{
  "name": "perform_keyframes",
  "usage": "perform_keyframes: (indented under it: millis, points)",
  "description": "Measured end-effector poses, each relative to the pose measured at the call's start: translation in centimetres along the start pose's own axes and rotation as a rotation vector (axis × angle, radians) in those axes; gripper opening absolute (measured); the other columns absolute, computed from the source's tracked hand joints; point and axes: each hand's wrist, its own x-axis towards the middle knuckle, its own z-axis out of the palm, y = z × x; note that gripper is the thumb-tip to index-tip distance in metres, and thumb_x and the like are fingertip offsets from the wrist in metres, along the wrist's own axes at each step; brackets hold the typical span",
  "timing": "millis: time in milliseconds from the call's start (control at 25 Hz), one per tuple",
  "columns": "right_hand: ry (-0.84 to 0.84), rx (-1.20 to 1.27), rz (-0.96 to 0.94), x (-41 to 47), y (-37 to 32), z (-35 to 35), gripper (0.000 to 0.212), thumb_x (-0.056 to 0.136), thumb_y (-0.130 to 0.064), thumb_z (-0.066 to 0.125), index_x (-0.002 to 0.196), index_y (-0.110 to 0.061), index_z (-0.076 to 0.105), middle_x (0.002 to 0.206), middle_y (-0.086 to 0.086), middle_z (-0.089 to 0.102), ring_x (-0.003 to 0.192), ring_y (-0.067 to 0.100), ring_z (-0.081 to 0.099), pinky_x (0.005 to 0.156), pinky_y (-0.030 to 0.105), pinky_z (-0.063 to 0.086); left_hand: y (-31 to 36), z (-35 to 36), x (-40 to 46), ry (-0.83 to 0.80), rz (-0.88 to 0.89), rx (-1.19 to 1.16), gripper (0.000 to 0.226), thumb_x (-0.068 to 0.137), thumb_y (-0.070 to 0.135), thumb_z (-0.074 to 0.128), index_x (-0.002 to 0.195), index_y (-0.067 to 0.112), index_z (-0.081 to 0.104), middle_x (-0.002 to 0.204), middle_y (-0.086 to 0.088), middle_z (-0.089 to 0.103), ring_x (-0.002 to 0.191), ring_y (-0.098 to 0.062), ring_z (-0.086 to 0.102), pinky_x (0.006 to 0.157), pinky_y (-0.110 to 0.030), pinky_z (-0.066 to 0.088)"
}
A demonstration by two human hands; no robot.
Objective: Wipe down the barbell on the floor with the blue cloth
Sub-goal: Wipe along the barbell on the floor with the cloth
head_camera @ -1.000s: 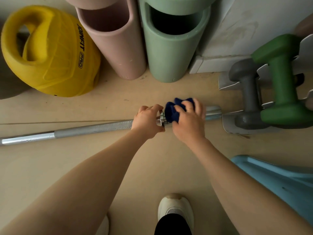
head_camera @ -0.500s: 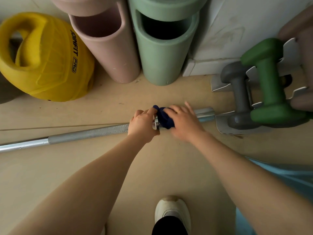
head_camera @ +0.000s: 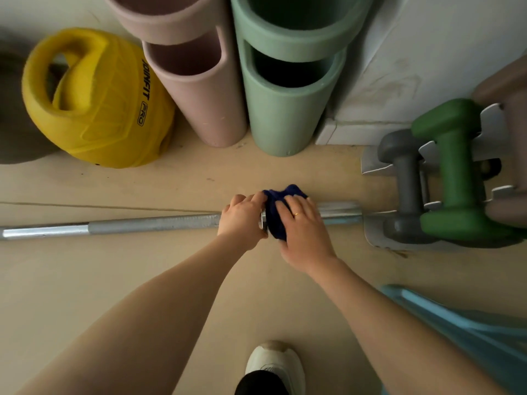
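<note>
A silver barbell [head_camera: 148,224] lies across the beige floor from the left edge to the dumbbell rack. My left hand [head_camera: 242,220] grips the bar just left of its collar. My right hand [head_camera: 302,235] holds the bunched dark blue cloth [head_camera: 278,208] wrapped over the bar beside the collar, with the fingers laid over the cloth and the thumb under it. The bar's sleeve end [head_camera: 340,212] sticks out to the right of the cloth.
A yellow weighted ball [head_camera: 99,109] sits at the back left. Pink [head_camera: 196,89] and green foam rollers [head_camera: 288,104] stand against the wall. A rack with a grey [head_camera: 405,183] and a green dumbbell [head_camera: 456,172] is at the right. A light blue object [head_camera: 462,332] and my shoe [head_camera: 273,363] are near.
My right hand has slid the cloth left along the sleeve to the collar and curled over it. My left hand stays gripping the bar.
</note>
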Motion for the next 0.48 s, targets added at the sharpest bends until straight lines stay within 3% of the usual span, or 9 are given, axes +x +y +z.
perform_keyframes:
  millis: [40, 160, 240, 320, 400, 480]
  points:
    - [-0.001, -0.014, 0.005, 0.0, 0.6, 0.2, 0.065, 0.072, -0.017, 0.064, 0.133, -0.012, 0.044, 0.135, 0.014, 0.048, 0.129, 0.034, 0.038, 0.115, 0.044, 0.018, 0.0, 0.0, 0.0, -0.002, -0.001, -0.003, 0.062, 0.077, 0.023, 0.073, 0.129, 0.020, 0.039, 0.127, 0.001, 0.054, 0.124, -0.023, 0.035, 0.099, -0.036, 0.034]
    - [0.214, 0.063, 0.406, -0.4, 0.1, 0.5, 0.062, 0.069, -0.011, 0.063, 0.129, -0.009, 0.048, 0.132, 0.017, 0.050, 0.128, 0.038, 0.039, 0.113, 0.046, 0.021, -0.3, 0.0, 0.4, -0.017, 0.000, -0.059, 0.065, 0.077, 0.023, 0.073, 0.133, 0.023, 0.038, 0.128, 0.001, 0.054, 0.129, -0.023, 0.032, 0.103, -0.038, 0.032]
    - [0.289, 0.163, 0.402, 0.2, -3.0, 1.0, 0.050, 0.069, -0.009, 0.059, 0.118, -0.003, 0.056, 0.124, 0.020, 0.055, 0.121, 0.041, 0.045, 0.108, 0.047, 0.029, -0.4, 0.2, 0.0, -0.009, 0.017, -0.064, 0.069, 0.080, 0.025, 0.069, 0.138, 0.022, 0.032, 0.136, 0.000, 0.049, 0.135, -0.023, 0.027, 0.107, -0.039, 0.029]
    - [0.240, 0.381, 0.392, 2.0, -4.9, 0.3, 0.040, 0.070, -0.010, 0.054, 0.108, -0.003, 0.061, 0.112, 0.018, 0.063, 0.110, 0.037, 0.053, 0.099, 0.043, 0.040, -0.9, 0.3, -0.8, 0.023, 0.021, -0.110, 0.082, 0.083, 0.027, 0.066, 0.147, 0.021, 0.014, 0.146, -0.001, 0.037, 0.140, -0.022, 0.021, 0.110, -0.038, 0.025]
    - [0.224, 0.704, 0.680, 4.7, -4.9, -1.6, 0.042, 0.068, -0.022, 0.044, 0.103, -0.006, 0.061, 0.105, 0.017, 0.065, 0.103, 0.036, 0.057, 0.090, 0.042, 0.046, -2.9, 0.1, -2.3, 0.073, -0.022, -0.162, 0.092, 0.084, 0.028, 0.065, 0.149, 0.022, 0.000, 0.152, -0.001, 0.026, 0.142, -0.022, 0.018, 0.113, -0.038, 0.023]
    - [0.259, 0.756, 0.791, 6.4, -5.0, -2.3, 0.050, 0.066, -0.027, 0.038, 0.107, -0.006, 0.058, 0.106, 0.019, 0.064, 0.101, 0.037, 0.057, 0.087, 0.043, 0.047, -6.3, -0.5, -3.8, 0.125, -0.064, -0.119, 0.086, 0.087, 0.027, 0.063, 0.149, 0.022, 0.005, 0.153, -0.001, 0.024, 0.142, -0.022, 0.017, 0.114, -0.038, 0.022]
